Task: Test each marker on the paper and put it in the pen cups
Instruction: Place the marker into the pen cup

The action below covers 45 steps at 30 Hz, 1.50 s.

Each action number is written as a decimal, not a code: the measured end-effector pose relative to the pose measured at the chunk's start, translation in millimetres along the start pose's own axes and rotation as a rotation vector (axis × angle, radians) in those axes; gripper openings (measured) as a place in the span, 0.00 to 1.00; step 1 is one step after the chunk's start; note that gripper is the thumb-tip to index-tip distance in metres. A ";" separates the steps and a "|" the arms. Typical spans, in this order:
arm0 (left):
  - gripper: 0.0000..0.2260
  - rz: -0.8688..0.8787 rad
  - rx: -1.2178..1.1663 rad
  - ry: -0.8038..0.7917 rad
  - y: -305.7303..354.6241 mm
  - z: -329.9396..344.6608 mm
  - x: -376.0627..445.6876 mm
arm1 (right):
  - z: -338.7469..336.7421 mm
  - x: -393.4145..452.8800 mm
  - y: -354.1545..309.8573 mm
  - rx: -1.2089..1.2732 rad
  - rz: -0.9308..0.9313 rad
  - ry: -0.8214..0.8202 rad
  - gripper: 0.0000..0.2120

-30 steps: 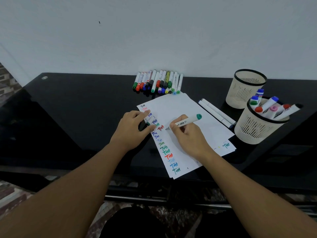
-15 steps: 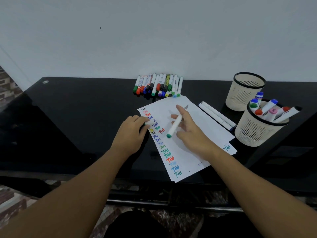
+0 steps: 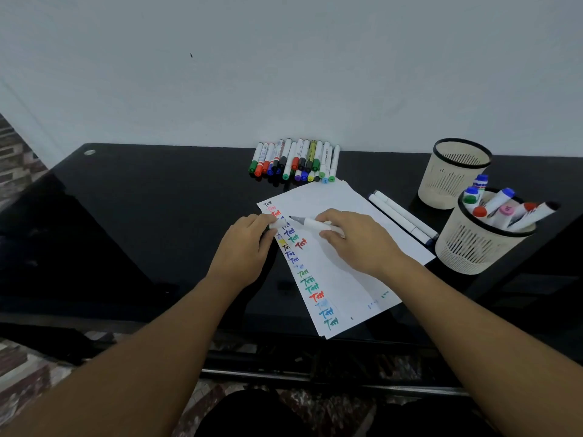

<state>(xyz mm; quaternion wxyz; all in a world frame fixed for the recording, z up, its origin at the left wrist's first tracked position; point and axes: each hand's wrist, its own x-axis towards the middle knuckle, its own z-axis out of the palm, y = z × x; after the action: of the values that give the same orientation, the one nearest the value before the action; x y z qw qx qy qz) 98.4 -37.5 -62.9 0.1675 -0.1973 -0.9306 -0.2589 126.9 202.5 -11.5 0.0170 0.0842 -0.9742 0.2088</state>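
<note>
White paper lies on the black table, with a column of coloured test marks down its left edge. My right hand grips a white marker held level over the paper, its dark bare tip pointing left. My left hand pinches a small white cap just left of that tip, a small gap between them. The near pen cup at the right holds several markers. The far pen cup behind it shows nothing inside.
A row of several capped markers lies at the table's back edge against the wall. Two white markers lie side by side between the paper and the cups. The table's front edge runs just below the paper.
My right hand lifted the marker off the paper and turned it round, so its tip now points left at the cap in my left hand. The left hand shifted slightly right.
</note>
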 end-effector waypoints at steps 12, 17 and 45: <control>0.12 0.129 0.022 0.018 1.3 -0.7 -1.7 | 3.0 11.3 -2.9 -0.168 -0.171 -0.004 0.13; 0.11 0.183 0.039 0.064 0.3 -1.2 -3.3 | 7.1 12.6 -9.0 -0.172 -0.220 0.022 0.12; 0.35 -0.083 0.005 -0.165 -6.0 4.5 5.5 | 0.4 8.3 18.8 0.163 -0.102 0.059 0.20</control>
<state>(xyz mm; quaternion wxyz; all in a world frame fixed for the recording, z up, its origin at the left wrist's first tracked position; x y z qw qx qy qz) 90.0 -38.2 -66.7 0.0799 -0.1788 -0.9492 -0.2463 115.5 217.9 -18.9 0.0496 0.1285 -0.9475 0.2886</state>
